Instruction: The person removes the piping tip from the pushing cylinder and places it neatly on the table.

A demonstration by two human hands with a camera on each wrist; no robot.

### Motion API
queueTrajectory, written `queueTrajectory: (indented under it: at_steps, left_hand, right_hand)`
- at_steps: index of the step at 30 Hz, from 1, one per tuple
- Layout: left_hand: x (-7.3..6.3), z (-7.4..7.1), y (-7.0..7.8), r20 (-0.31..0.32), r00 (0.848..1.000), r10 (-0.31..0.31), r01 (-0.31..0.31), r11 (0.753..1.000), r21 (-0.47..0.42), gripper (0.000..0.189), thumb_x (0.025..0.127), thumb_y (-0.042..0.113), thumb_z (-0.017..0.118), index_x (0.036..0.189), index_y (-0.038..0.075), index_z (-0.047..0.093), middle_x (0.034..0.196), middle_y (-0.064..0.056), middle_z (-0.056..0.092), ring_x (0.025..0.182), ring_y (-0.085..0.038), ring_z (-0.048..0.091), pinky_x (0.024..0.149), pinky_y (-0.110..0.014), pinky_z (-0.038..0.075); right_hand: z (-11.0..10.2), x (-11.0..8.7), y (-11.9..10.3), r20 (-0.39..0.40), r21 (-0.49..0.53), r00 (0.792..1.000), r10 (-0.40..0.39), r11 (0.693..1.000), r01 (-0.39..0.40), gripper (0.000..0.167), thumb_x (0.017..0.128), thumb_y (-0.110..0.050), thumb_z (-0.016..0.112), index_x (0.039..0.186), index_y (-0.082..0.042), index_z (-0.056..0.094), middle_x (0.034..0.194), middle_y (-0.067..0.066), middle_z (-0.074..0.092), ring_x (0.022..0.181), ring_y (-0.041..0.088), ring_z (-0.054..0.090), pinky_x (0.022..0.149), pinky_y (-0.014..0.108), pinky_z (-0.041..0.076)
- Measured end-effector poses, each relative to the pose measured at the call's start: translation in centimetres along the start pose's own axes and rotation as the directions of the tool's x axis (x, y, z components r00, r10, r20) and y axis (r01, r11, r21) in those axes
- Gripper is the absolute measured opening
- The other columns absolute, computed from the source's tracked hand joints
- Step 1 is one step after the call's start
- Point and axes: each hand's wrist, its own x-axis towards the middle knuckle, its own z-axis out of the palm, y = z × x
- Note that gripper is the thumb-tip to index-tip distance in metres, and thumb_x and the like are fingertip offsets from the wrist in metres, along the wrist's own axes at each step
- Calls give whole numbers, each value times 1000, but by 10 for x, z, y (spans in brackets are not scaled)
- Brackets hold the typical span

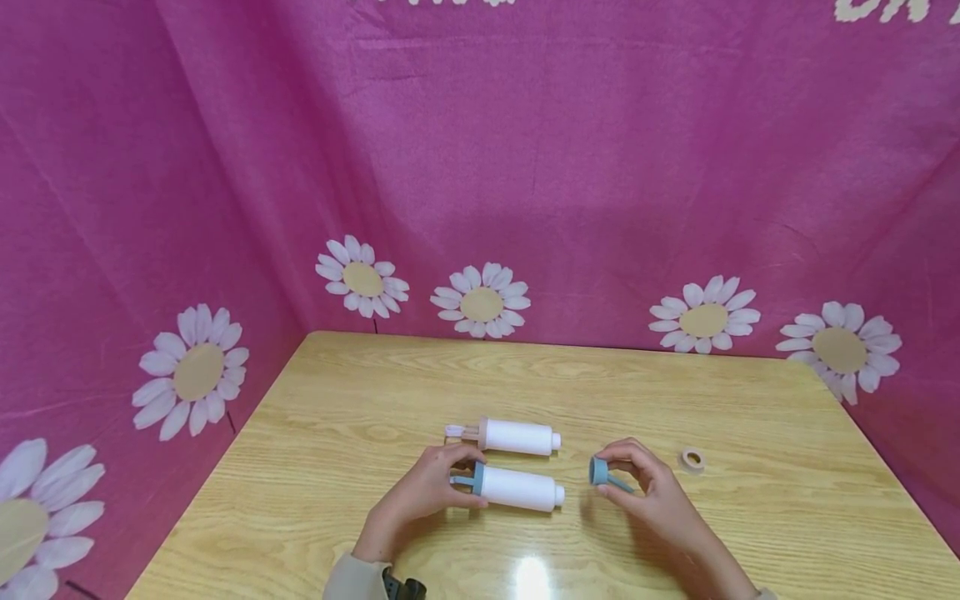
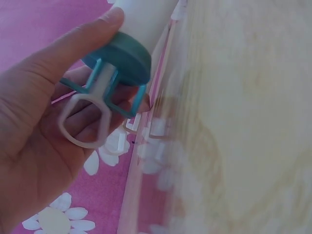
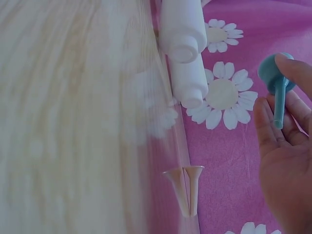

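My left hand (image 1: pixel 438 483) holds the teal-collared end of a white syringe-like cylinder (image 1: pixel 519 488) lying on the table, thumb and fingers on either side. A pale pull ring (image 2: pixel 84 122) sticks out through the teal bracket (image 2: pixel 119 61) in the left wrist view. To the right, apart from the cylinder's narrow tip, my right hand (image 1: pixel 651 492) pinches a teal nozzle cap (image 1: pixel 597 471) between thumb and fingers. The cap is rounded with a thin stem, clearest in the right wrist view. Behind the first cylinder lies a second white cylinder (image 1: pixel 519 437) with a beige collar.
A small beige ring-shaped piece (image 1: pixel 701 467) rests on the table right of my right hand; it shows a flared rim in the right wrist view. The wooden table (image 1: pixel 360 375) meets a pink daisy-patterned cloth (image 1: pixel 570 167) at its back and sides.
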Motion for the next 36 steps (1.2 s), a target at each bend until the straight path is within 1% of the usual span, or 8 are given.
queueTrajectory:
  at_steps: [8, 12, 18, 22, 26, 30, 33, 36]
  left_hand:
    - [-1, 0, -1, 32, 999, -30, 29, 999, 33, 50, 75, 27, 85, 117, 10, 63, 121, -5, 67, 108, -20, 66, 92, -29, 55]
    - [-2, -2, 0, 43, 999, -28, 26, 998, 50, 50, 75, 25, 85, 117, 9, 63, 122, -6, 66, 109, -20, 65, 93, -32, 55]
    - [-2, -2, 3, 50, 998, -36, 33, 998, 61, 51, 76, 26, 85, 118, 9, 62, 124, -6, 65, 111, -21, 64, 95, -35, 55]
    - [-2, -2, 5, 39, 999, -23, 21, 998, 54, 53, 76, 27, 84, 119, 7, 62, 124, -8, 65, 115, -25, 63, 97, -37, 54]
    - [-2, -2, 9, -9, 999, 35, -34, 995, 92, 54, 76, 28, 84, 120, 6, 63, 126, -9, 65, 119, -26, 60, 102, -39, 51]
    - [-1, 1, 17, -79, 992, 97, -87, 990, 113, 53, 77, 26, 83, 122, 7, 62, 128, -7, 64, 120, -24, 60, 102, -41, 51]
    - [1, 5, 24, -159, 975, 158, -141, 984, 112, 53, 77, 24, 83, 123, 7, 62, 127, -5, 65, 119, -23, 61, 101, -39, 53]
    - [4, 9, 29, -243, 943, 228, -204, 971, 122, 53, 76, 22, 84, 122, 7, 63, 123, -4, 67, 117, -23, 63, 100, -38, 53]
  right_hand:
    - [1, 1, 2, 20, -13, 999, 26, 1000, -26, 39, 80, 13, 70, 115, 3, 58, 114, -4, 57, 105, -1, 58, 93, 14, 51]
    - [2, 1, 1, 17, -11, 1000, 6, 1000, -6, 38, 80, 14, 69, 115, 4, 58, 114, -2, 57, 104, -1, 58, 92, 14, 51]
    - [1, 0, 1, 14, -30, 999, 40, 999, -40, 39, 79, 13, 71, 114, 3, 59, 113, -4, 57, 105, -3, 58, 92, 14, 52]
    - [1, 1, 1, 10, -10, 1000, 17, 1000, -17, 39, 80, 14, 69, 115, 4, 59, 114, -4, 57, 104, -1, 58, 93, 14, 51]
    - [2, 1, 1, 5, -4, 1000, 1, 1000, -1, 38, 81, 15, 68, 116, 4, 59, 114, -3, 57, 104, 0, 58, 92, 13, 51]
    - [1, 0, 2, -2, -14, 1000, 2, 1000, -2, 38, 80, 14, 69, 116, 4, 59, 114, -2, 57, 104, 0, 58, 92, 13, 50]
    - [1, 1, 2, -8, -27, 1000, 7, 1000, -7, 38, 80, 13, 70, 116, 3, 60, 112, -1, 58, 103, 0, 59, 92, 13, 51]
    - [1, 2, 1, -16, -43, 1000, 24, 999, -24, 36, 81, 11, 70, 115, 2, 60, 110, -1, 60, 101, 0, 59, 90, 13, 51]
